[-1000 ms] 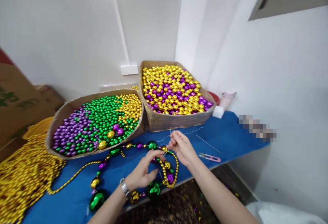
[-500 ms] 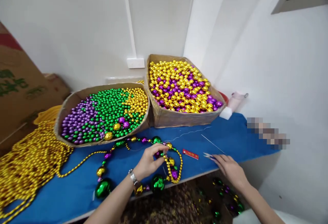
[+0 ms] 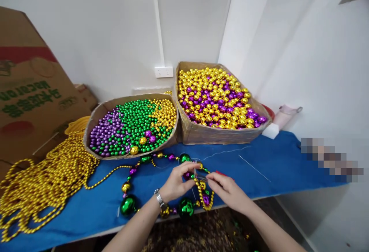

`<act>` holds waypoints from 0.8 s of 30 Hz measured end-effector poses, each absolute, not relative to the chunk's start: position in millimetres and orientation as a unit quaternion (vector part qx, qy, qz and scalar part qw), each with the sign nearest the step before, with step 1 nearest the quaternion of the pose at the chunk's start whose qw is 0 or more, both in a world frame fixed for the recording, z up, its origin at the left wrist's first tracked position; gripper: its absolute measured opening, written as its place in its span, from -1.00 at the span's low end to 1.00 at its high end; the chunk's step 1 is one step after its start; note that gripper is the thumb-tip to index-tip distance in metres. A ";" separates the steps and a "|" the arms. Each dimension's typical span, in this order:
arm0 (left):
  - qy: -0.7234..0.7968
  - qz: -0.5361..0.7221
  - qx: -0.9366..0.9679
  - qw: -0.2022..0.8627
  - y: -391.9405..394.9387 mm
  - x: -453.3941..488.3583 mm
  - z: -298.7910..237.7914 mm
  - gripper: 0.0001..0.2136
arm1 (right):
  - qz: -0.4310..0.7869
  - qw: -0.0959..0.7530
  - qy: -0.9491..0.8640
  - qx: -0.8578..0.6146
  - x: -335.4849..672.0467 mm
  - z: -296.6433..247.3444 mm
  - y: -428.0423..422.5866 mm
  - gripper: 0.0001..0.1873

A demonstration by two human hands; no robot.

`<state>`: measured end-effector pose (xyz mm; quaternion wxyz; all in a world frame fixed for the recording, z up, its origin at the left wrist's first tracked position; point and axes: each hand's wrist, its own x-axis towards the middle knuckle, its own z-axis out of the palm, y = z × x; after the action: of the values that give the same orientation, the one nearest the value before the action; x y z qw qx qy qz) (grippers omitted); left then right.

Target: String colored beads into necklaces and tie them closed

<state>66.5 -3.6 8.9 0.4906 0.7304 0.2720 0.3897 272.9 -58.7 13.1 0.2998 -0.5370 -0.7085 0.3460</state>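
Note:
A necklace of large green, gold and purple beads point(image 3: 128, 205) lies looped on the blue-covered table point(image 3: 282, 159). My left hand point(image 3: 175, 183), with a watch on the wrist, pinches the strand near its top, by a gold bead. My right hand point(image 3: 229, 192) is closed just right of it, fingertips almost touching the left hand's. A thin metal tip, seemingly the small thread snips, shows between the two hands. A red packet point(image 3: 221, 173) peeks out behind my right hand. A white thread point(image 3: 225, 153) runs from the necklace toward the right.
Two cardboard trays stand behind: the left tray point(image 3: 95, 123) holds purple, green and gold beads, the right tray point(image 3: 213, 136) gold and purple ones. Gold bead strands point(image 3: 43, 183) pile up at the left by a cardboard box point(image 3: 29, 90). A long needle point(image 3: 253, 168) lies right.
My right hand went right to the snips on the cloth, then came back to the necklace; the snips no longer lie there. The camera has swung left and down.

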 end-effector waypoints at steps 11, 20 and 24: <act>0.251 0.366 0.765 0.465 -2.2 67.3 11.5 -0.53 | 0.322 0.293 -0.742 -0.510 266.2 27.3 -53.8 -0.72; 0.262 0.387 0.766 0.441 -1.3 63.4 6.1 -0.44 | 0.117 0.263 -0.653 -0.701 363.9 -45.8 -55.2 -0.61; 0.272 0.399 0.765 0.427 -0.1 62.9 3.7 -0.42 | 0.048 0.224 -0.643 -0.731 383.6 -64.4 -60.7 -0.61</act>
<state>62.9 -0.1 3.7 0.4265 0.7648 0.2721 0.3989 383.6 -60.7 -64.4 0.2240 -0.7312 -0.6426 0.0478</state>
